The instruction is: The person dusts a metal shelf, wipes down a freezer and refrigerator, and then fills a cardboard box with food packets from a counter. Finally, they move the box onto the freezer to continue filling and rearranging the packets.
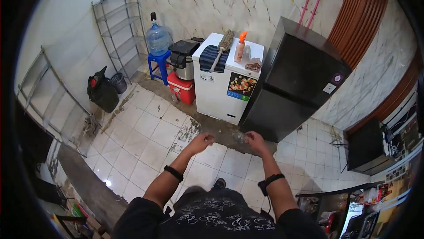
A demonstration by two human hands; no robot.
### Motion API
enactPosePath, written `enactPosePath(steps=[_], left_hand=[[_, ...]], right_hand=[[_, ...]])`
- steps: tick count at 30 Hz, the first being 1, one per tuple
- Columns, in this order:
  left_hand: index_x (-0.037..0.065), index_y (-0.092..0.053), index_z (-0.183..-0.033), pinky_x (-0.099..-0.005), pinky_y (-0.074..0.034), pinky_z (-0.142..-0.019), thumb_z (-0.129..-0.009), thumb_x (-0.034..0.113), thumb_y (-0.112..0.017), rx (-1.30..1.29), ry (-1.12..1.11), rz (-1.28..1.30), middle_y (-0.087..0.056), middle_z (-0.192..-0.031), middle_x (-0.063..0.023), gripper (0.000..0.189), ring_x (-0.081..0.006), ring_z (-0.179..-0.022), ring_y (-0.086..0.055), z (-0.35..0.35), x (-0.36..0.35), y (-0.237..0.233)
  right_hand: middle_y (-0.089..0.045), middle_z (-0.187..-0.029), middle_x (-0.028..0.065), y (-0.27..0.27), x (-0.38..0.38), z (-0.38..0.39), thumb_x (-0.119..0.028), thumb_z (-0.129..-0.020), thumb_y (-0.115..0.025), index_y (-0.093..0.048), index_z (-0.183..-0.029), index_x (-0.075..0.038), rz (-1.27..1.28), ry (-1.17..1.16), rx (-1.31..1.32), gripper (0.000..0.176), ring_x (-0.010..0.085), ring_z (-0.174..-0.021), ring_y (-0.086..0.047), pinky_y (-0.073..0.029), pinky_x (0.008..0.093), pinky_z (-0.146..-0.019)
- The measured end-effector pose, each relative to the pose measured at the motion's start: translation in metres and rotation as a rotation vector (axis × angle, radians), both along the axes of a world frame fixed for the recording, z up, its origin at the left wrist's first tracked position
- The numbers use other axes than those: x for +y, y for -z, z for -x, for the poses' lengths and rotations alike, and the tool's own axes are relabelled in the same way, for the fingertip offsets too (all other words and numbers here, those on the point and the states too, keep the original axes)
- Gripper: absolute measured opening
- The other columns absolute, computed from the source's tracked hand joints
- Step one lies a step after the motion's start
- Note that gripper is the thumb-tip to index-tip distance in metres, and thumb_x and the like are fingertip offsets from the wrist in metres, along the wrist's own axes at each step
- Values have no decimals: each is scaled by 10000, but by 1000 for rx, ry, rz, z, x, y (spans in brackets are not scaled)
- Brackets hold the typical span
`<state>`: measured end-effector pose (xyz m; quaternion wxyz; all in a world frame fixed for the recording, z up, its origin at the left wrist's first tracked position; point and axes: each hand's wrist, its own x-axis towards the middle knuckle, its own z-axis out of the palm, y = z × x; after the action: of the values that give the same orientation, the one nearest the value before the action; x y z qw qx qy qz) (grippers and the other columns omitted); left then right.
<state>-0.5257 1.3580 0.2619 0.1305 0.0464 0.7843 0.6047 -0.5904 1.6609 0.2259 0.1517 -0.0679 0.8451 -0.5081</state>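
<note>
My left hand [202, 142] is held out over the tiled floor [145, 128], its fingers loosely curled and apart, holding nothing visible. To its right, my right hand [256, 142] hangs in the air in much the same pose, also with nothing seen in it. The two hands face each other with a gap between them. Beyond them stands a white chest freezer [212, 93]. On its top lie a striped cloth [209, 58], a grey duster [225, 41], an orange-topped bottle [240, 50] and a crumpled brown cloth [253, 64]. Neither hand touches these.
A dark fridge [293, 71] stands right of the freezer. On the left are a red cooler [182, 89], a blue stool [160, 58] bearing a water bottle [158, 40], a black bag [104, 94] and wire shelves [121, 29]. Shelving with goods fills the lower right.
</note>
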Motion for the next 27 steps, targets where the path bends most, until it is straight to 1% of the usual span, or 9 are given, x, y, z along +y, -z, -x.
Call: enactPosePath(steps=[3,5,8,12,16,20,21,24,27], left_hand=[[33,-589,-1078,-260,-472,-695,-841,145,-606,48,-29,-169,-624,-832,-53,263,-120,-767,-578,105,6,-45],[41,-591,-1081,-255,-459,-674,-838,135,-606,127,-17,-76,-619,-802,-49,261,-113,-739,-567,180,9,-73],[44,-585,-1081,-263,-471,-676,-793,154,-660,304,-81,-60,-619,-805,-66,318,-136,-742,-587,317,15,-62],[-3,-444,-1236,-339,-459,-854,-671,227,-765,397,-298,44,-558,-1119,-197,690,-243,-1020,-560,462,38,-94],[10,-363,-1315,-380,-417,-929,-636,269,-775,641,-270,89,-494,-1222,-249,836,-310,-1126,-513,570,57,-99],[51,-443,-1242,-390,-484,-813,-689,240,-729,456,-64,173,-620,-1020,-188,651,-329,-908,-621,612,72,-103],[62,-471,-1203,-367,-484,-790,-730,184,-695,503,-51,58,-628,-978,-180,538,-318,-912,-623,619,73,-94],[63,-494,-1190,-373,-490,-768,-736,113,-675,552,-42,-105,-639,-942,-189,492,-366,-893,-616,619,66,-94],[18,-521,-1171,-339,-489,-750,-767,131,-672,614,-26,-156,-642,-897,-170,446,-286,-840,-638,612,51,-91]], right_hand=[[-621,-930,73,-24,-16,85,-112,-862,-571,-551,-1112,-10,-37,2,70,271,124,-773,-583,-484,277,-700],[-623,-931,75,-35,-27,131,-113,-859,-576,-553,-1111,-9,-56,33,57,274,127,-776,-581,-482,277,-706],[-631,-941,84,-61,-37,199,-125,-850,-588,-557,-1104,-5,-69,112,53,282,152,-818,-593,-480,289,-744],[-638,-977,99,-55,-51,268,-144,-837,-605,-562,-1096,-10,-168,259,144,294,178,-869,-604,-476,301,-784],[-634,-1001,132,-65,-62,340,-167,-808,-633,-559,-1111,-23,-221,434,110,344,225,-897,-617,-475,322,-808],[-541,-1146,197,-69,-67,399,-180,-757,-653,-496,-1216,-44,-287,530,245,504,346,-1038,-538,-428,410,-898],[-498,-1198,210,-64,-68,414,-201,-750,-660,-475,-1233,-36,-336,539,298,543,365,-1083,-499,-399,415,-933],[-369,-1324,231,-57,-83,445,-259,-729,-680,-421,-1278,-24,-476,525,336,652,400,-1205,-371,-331,426,-1005],[-367,-1328,184,-51,-96,461,-242,-703,-693,-426,-1284,-28,-809,543,177,674,379,-1264,-276,-343,401,-1009]])
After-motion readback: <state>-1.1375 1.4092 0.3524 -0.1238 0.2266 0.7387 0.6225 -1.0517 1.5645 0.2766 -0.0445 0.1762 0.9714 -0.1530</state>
